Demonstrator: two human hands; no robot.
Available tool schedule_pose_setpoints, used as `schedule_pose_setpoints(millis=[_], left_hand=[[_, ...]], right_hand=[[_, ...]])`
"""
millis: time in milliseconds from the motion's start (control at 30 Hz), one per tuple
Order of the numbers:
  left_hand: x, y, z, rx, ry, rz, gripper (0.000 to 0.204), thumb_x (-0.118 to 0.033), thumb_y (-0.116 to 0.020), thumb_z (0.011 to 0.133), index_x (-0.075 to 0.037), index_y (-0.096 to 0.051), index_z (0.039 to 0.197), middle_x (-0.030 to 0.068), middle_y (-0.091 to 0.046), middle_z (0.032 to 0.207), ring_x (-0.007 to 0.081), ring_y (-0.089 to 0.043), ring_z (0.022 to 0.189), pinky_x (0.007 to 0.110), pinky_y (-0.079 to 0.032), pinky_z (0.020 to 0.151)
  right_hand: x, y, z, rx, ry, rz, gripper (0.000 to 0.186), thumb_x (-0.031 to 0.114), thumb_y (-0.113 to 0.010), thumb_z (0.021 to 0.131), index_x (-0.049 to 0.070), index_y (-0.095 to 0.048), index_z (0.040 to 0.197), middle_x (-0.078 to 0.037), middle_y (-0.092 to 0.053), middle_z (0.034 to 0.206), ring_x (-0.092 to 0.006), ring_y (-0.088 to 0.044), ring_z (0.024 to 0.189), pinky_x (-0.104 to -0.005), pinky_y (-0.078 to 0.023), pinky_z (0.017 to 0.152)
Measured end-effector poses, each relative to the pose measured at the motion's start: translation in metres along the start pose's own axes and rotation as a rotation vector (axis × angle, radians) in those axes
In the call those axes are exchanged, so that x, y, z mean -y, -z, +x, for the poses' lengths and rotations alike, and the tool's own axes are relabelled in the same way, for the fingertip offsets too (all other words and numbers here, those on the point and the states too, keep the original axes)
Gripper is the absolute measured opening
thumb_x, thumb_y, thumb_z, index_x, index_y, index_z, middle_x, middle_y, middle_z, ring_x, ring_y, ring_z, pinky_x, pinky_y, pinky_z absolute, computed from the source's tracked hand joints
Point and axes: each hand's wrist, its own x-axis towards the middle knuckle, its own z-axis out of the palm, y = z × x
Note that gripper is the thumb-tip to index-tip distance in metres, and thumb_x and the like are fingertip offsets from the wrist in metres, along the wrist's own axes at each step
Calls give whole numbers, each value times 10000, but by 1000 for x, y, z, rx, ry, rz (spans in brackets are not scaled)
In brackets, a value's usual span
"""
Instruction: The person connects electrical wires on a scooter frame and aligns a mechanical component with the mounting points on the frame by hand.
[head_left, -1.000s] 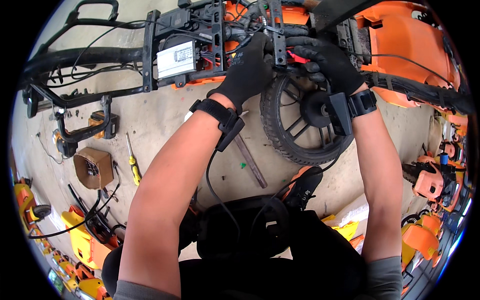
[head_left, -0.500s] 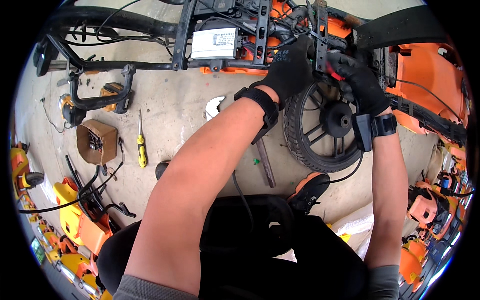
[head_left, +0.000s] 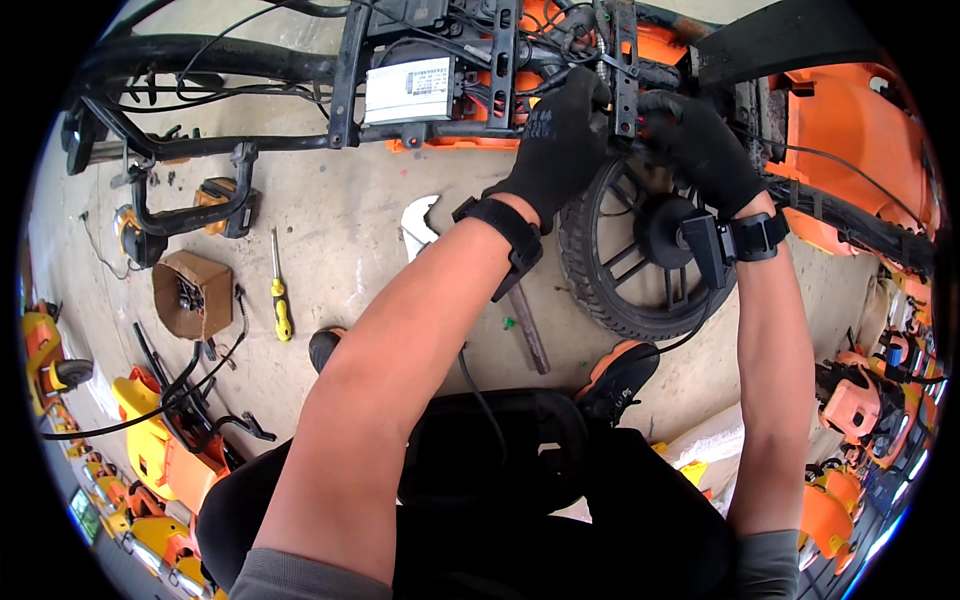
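Both my hands wear black gloves and work at a black metal crossbar (head_left: pixel 623 75) of a scooter frame. My left hand (head_left: pixel 562 145) is on the crossbar's left side, fingers curled in among the cables (head_left: pixel 575 40); what they grip is hidden. On the other side, my right hand (head_left: pixel 703 150) is closed, its fingertips close to the bar. A small red piece (head_left: pixel 641 122) shows at those fingertips, mostly covered. Just below the hands stands a black spoked wheel (head_left: pixel 640 250). Left of them, a silver box with a label (head_left: pixel 408 92) sits in the frame.
On the concrete floor lie a yellow screwdriver (head_left: pixel 280 300), a cardboard box of small parts (head_left: pixel 192 295), yellow-black power tools (head_left: pixel 225 205) and a metal bar (head_left: pixel 530 330). Orange body panels (head_left: pixel 850 150) are at the right. A dark cable runs from my right wrist device (head_left: pixel 708 250).
My right hand has moved left, closer to the crossbar and my left hand. The red piece, plainer before, is now mostly hidden. The view has shifted slightly.
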Motion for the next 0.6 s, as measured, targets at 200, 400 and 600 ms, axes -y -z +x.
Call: schedule_pose_setpoints(millis=[200,400,600], left_hand=[[-7,3,-13,11,31,28,295,-9,-636,827,-8,-605,1120,196,-668,1005,371,-655,987,400,-519,867],[0,2,-12,10,-115,132,301,-27,-638,834,-8,-630,1135,193,-667,1055,389,-640,1027,425,-513,916],[3,2,-11,45,-148,193,255,-9,-648,793,-8,-635,1047,188,-643,1036,384,-620,1020,431,-509,892]], right_hand=[[3,2,0,54,-123,72,320,81,-514,907,2,-688,1164,-124,-706,887,-175,-618,739,-315,-510,693],[1,2,5,76,-64,-47,286,98,-520,917,-16,-680,1125,-107,-683,863,-172,-590,739,-314,-501,728],[5,8,3,116,64,-170,264,130,-534,945,-17,-661,1124,-89,-662,924,-150,-588,814,-308,-497,774]])
